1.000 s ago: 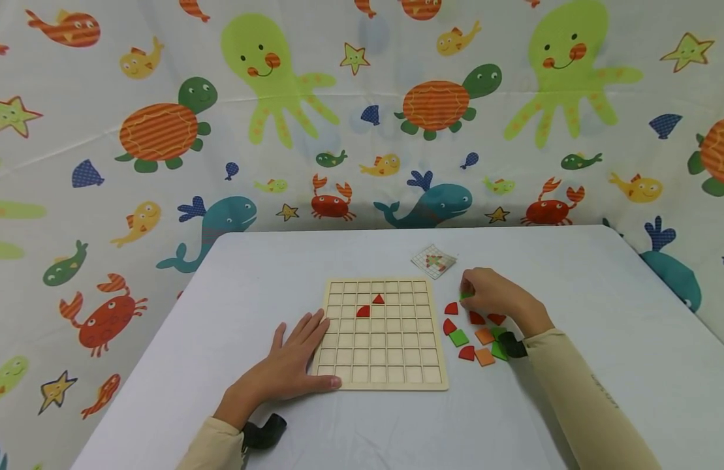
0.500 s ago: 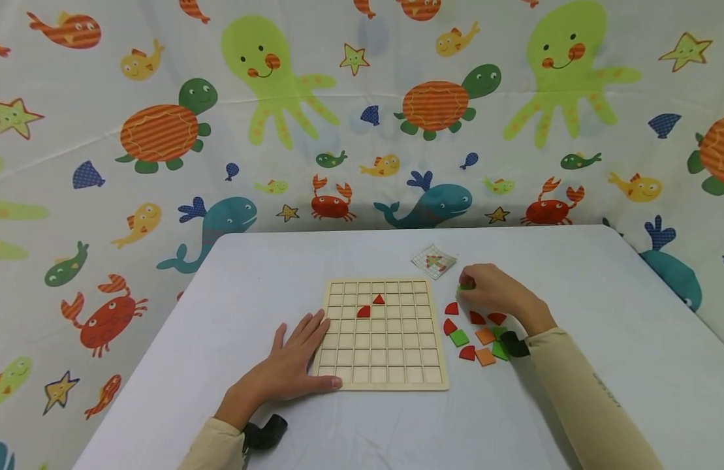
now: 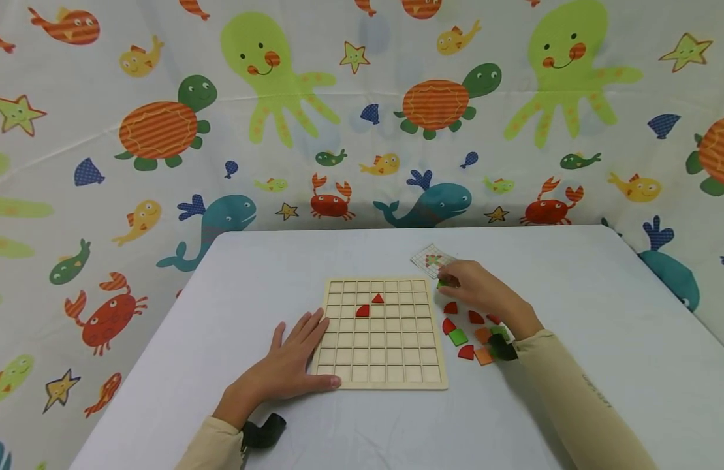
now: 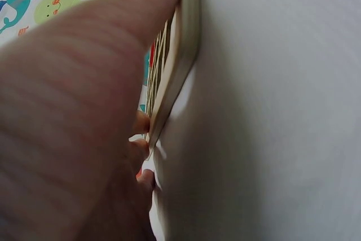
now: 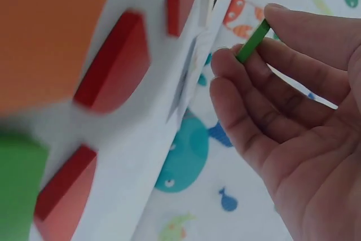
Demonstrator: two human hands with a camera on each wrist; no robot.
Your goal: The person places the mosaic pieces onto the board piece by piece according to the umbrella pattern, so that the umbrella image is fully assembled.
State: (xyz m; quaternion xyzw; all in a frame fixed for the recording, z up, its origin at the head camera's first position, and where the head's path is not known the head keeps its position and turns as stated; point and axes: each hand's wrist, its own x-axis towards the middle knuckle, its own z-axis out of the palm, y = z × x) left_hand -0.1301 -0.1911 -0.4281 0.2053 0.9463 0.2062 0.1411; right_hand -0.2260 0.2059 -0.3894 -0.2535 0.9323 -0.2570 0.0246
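A square wooden grid board [image 3: 391, 386] lies flat on the table. My left hand [image 3: 288, 369] rests at its left side, fingers spread, thumb on the lower left corner. Two red pieces sit in the grid: a triangle [image 3: 377, 299] in the second row and a quarter circle [image 3: 363, 311] in the third. Past the board's upper right corner, my right hand [image 3: 485, 287] pinches a thin green tile [image 5: 254, 42] between thumb and fingertips, raised above the table in the right wrist view. Fingers hide most of it in the head view.
Loose pieces lie right of the board: several red quarter circles [image 3: 465, 352], orange squares [image 3: 484, 356] and green tiles [image 3: 458, 337], some partly hidden behind the right wrist. A small pattern card [image 3: 426, 256] lies behind the board. A printed sea-animal cloth [image 3: 338, 117] hangs behind the table.
My right hand has moved left with the green tile, from over the loose pieces to beside the card and the board's upper right corner. My left hand stays where it was.
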